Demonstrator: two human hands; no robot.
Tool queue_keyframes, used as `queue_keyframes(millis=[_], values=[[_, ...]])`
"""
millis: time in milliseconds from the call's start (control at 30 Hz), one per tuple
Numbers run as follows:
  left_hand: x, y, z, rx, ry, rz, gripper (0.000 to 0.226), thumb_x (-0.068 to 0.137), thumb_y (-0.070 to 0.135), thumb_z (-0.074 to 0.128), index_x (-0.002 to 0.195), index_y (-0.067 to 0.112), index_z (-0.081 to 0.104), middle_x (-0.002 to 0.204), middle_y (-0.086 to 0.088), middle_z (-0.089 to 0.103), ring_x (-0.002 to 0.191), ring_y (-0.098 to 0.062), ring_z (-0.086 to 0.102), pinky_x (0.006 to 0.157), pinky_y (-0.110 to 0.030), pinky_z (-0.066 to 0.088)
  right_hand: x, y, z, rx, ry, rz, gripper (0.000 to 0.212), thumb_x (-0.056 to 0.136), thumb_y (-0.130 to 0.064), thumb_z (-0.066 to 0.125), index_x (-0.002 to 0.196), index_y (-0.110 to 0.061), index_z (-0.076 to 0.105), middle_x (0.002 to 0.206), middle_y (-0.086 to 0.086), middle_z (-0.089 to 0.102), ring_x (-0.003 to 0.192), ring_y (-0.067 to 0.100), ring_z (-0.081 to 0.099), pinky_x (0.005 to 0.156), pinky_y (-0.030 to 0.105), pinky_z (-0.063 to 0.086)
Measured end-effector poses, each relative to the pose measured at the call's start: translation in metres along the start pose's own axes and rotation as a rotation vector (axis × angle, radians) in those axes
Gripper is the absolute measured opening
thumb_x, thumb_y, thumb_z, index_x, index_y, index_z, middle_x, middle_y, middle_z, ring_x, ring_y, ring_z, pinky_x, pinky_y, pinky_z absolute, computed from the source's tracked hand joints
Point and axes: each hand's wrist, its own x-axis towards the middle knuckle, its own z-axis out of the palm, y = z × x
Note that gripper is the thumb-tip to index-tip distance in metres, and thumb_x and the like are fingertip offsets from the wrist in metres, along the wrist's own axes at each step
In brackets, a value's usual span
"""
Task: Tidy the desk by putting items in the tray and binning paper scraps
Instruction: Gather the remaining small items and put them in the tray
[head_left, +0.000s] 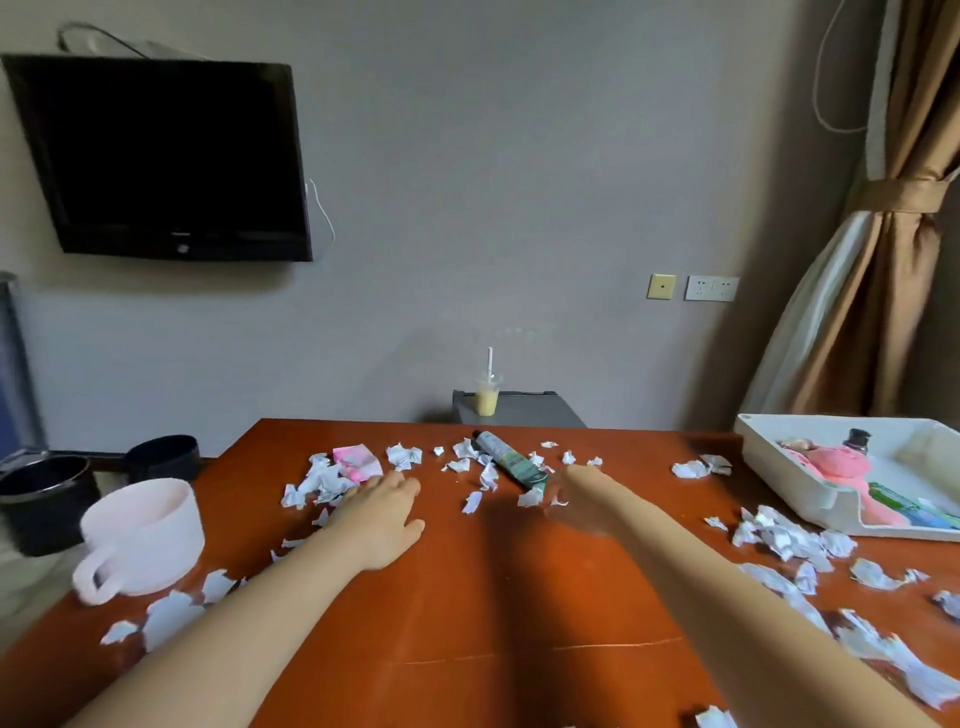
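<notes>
Head view looks down on a red-brown wooden desk (467, 597) strewn with torn white paper scraps (779, 540), with a white plastic tray (769, 447) at the far right already holding a pink soft toy (836, 465) and a few other items. A dark green squeeze tube (511, 460) lies flat near the far edge, just beyond the right hand (576, 499), whose fingers are blurred, so I cannot tell whether they are spread or closed. Left hand (382, 512) rests flat with open fingers against a scrap pile beside a pink packet (356, 461). Scraps look weightless and flimsy, best swept together and pinched in bunches; the tube seems light and slightly squashy, best gripped around its middle.
</notes>
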Motion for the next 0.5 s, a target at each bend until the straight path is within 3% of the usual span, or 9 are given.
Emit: queue_keyframes(millis=[133,267,500], values=[[0.024,-0.030,0.005,0.010,0.005,-0.064,0.053,0.099,0.040,0.034,0.147,0.020,0.026,0.155,-0.003,0.025,0.142,-0.023,0.027,0.114,-0.039,0.027,0.030,-0.012,0.009,-0.007,0.081,-0.010,0.036,0.093,-0.027,0.052,0.125,-0.012,0.057,0.123,0.011,0.059,0.106,0.029,0.059,0.079,0.032,0.048],[0.055,-0.057,0.006,0.018,-0.042,-0.139,0.051,0.101,0.036,0.028,0.148,0.018,0.022,0.155,-0.006,0.023,0.142,-0.026,0.024,0.115,-0.040,0.022,0.058,-0.022,0.019,0.001,0.180,-0.054,0.034,0.093,-0.024,0.051,0.125,-0.012,0.054,0.124,0.008,0.053,0.112,0.026,0.051,0.085,0.033,0.046],[0.094,-0.083,0.005,0.025,-0.059,-0.251,0.055,0.101,0.039,0.025,0.151,0.019,0.013,0.158,-0.011,0.014,0.146,-0.029,0.015,0.117,-0.042,0.016,0.099,-0.027,0.031,0.033,0.197,-0.059,0.039,0.093,-0.015,0.045,0.131,-0.019,0.047,0.126,0.005,0.053,0.111,0.023,0.053,0.089,0.034,0.051]])
